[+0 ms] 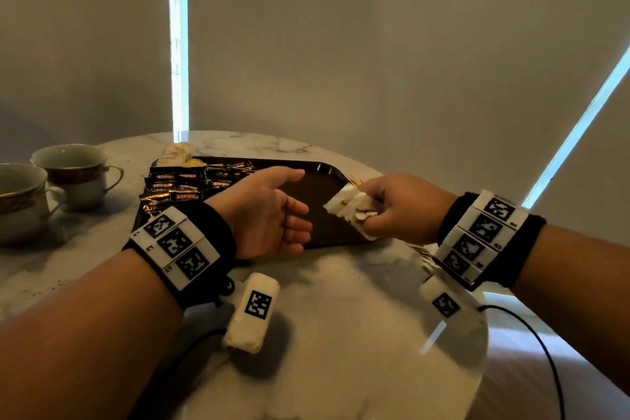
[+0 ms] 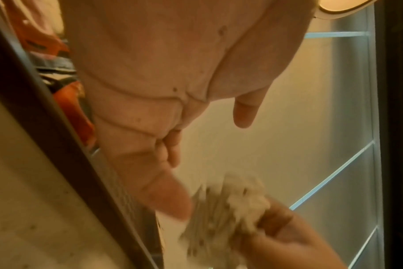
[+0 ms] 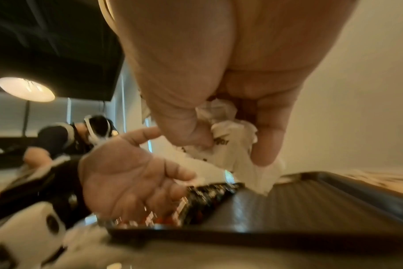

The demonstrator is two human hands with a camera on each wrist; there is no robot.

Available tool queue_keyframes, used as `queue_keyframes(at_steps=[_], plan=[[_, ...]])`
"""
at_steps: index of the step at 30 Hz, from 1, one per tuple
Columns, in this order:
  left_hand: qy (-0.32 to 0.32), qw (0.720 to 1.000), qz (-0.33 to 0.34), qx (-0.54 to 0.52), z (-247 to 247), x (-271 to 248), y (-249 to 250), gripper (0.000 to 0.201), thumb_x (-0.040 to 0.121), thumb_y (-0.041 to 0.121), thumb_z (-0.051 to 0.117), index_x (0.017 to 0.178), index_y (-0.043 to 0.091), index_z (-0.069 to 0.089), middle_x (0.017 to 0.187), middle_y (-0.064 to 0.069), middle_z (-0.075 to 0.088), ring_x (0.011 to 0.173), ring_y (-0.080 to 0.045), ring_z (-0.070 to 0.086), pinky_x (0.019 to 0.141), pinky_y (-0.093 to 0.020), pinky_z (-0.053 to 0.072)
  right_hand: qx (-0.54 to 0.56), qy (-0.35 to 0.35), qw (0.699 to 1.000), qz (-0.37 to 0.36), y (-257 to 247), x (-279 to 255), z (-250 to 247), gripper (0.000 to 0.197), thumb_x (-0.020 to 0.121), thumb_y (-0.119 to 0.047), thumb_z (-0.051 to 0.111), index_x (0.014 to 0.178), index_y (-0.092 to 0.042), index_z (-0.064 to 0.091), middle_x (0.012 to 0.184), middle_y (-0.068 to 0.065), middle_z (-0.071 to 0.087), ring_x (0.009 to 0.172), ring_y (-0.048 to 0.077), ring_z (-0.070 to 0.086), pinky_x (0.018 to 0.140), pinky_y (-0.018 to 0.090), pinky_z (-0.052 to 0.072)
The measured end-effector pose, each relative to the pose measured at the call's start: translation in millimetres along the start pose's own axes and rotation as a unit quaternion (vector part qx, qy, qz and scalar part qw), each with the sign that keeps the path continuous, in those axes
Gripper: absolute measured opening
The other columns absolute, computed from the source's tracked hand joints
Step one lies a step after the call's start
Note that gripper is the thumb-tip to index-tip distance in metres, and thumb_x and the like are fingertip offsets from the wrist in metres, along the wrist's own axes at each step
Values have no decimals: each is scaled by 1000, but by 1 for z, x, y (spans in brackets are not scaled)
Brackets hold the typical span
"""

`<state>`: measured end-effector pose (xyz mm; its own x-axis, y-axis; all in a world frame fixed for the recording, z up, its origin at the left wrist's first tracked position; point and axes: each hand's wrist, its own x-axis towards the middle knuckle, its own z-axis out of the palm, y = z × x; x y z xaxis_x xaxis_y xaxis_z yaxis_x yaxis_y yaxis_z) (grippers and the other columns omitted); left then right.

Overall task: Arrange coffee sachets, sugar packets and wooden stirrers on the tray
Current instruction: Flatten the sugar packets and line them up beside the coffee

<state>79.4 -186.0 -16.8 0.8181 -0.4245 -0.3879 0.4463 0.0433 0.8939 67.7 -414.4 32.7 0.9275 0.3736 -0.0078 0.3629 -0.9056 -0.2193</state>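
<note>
the right hand [image 1: 402,206] holds a bunch of white sugar packets [image 1: 351,206] over the near right part of the dark tray [image 1: 327,174], its fingers [image 3: 268,138] and thumb curled round them; the right wrist view shows the crumpled white paper [image 3: 225,131] pinched in that grip, just above the tray floor [image 3: 311,196]. the left hand [image 1: 269,211] hangs open beside it over the tray's middle, palm turned toward the packets, fingers relaxed and holding nothing; its fingertips are near the packets but apart from them. dark coffee sachets [image 1: 185,186] lie in overlapping rows on the left part of the tray. a pale bundle [image 1: 177,152] rests at the tray's far left corner; what it is cannot be told. two cups [image 1: 73,174] stand on the marble table [image 1: 341,300] left of the tray.
</note>
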Motion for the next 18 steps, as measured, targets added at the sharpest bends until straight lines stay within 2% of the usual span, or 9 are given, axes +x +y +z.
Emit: queue_keyframes(at_steps=[2, 4, 5, 7, 9, 13, 15, 17, 18], plan=[[-44, 998, -16, -35, 1, -2, 3, 93, 78, 63, 58, 143, -2, 42, 131, -30, 58, 116, -43, 60, 82, -49, 53, 20, 73, 997, -29, -19, 8, -8, 22, 85, -24, 70, 98, -40, 64, 79, -15, 65, 69, 0, 59, 62, 20, 43], [-78, 993, -4, -86, 2, -6, 5, 110, 71, 68, 60, 153, 0, 31, 142, -37, 49, 125, -48, 55, 89, -52, 52, 12, 129, 989, -77, -42, 18, -8, 26, 86, -20, 68, 103, -39, 65, 73, -19, 58, 64, -3, 53, 57, 12, 34], [-88, 990, 19, -109, 1, -6, 5, 110, 73, 70, 59, 154, 1, 31, 142, -35, 50, 124, -47, 56, 92, -52, 51, 8, 146, 984, -106, -53, 24, -4, 27, 84, -18, 68, 104, -36, 67, 72, -20, 55, 64, -3, 52, 56, 10, 33], [-86, 978, 101, -162, -3, -5, 6, 88, 86, 69, 51, 146, 5, 48, 133, -26, 59, 117, -40, 57, 101, -52, 46, -1, 154, 974, -165, -70, 41, 6, 26, 79, -13, 66, 101, -27, 70, 75, -18, 54, 67, 2, 53, 60, 12, 34], [-52, 956, 181, -227, -9, -6, 12, 61, 98, 55, 44, 133, 8, 59, 126, -20, 59, 114, -35, 56, 106, -50, 42, 6, 154, 965, -210, -81, 58, 16, 30, 76, -12, 66, 104, -22, 69, 84, -13, 57, 76, 8, 54, 67, 22, 37], [1, 930, 242, -276, -30, -14, 25, 40, 86, 29, 50, 106, -1, 67, 103, -20, 69, 88, -31, 71, 78, -39, 61, 164, 135, 943, -258, -87, 78, 25, 59, 76, -21, 76, 130, -27, 56, 113, -10, 66, 99, 4, 64, 85, 19, 54], [7, 932, 233, -278, -42, -17, 25, 44, 85, 25, 48, 114, -3, 64, 106, -22, 67, 88, -32, 70, 73, -39, 61, 285, 96, 925, -231, -84, 85, 26, 60, 76, -20, 79, 130, -26, 53, 116, -9, 65, 102, 8, 68, 87, 28, 58], [28, 939, 213, -270, -52, -14, 23, 50, 85, 25, 51, 127, -2, 58, 114, -22, 63, 92, -31, 68, 74, -40, 61, 377, 95, 900, -199, -79, 94, 28, 45, 83, -14, 76, 122, -25, 57, 111, -6, 67, 99, 12, 69, 81, 30, 60], [32, 943, 202, -261, -54, -13, 22, 50, 84, 24, 53, 126, -2, 59, 112, -21, 64, 91, -30, 69, 73, -40, 62, 419, 103, 884, -182, -77, 98, 32, 39, 86, -12, 74, 120, -24, 59, 108, -3, 68, 97, 14, 70, 76, 30, 60]])
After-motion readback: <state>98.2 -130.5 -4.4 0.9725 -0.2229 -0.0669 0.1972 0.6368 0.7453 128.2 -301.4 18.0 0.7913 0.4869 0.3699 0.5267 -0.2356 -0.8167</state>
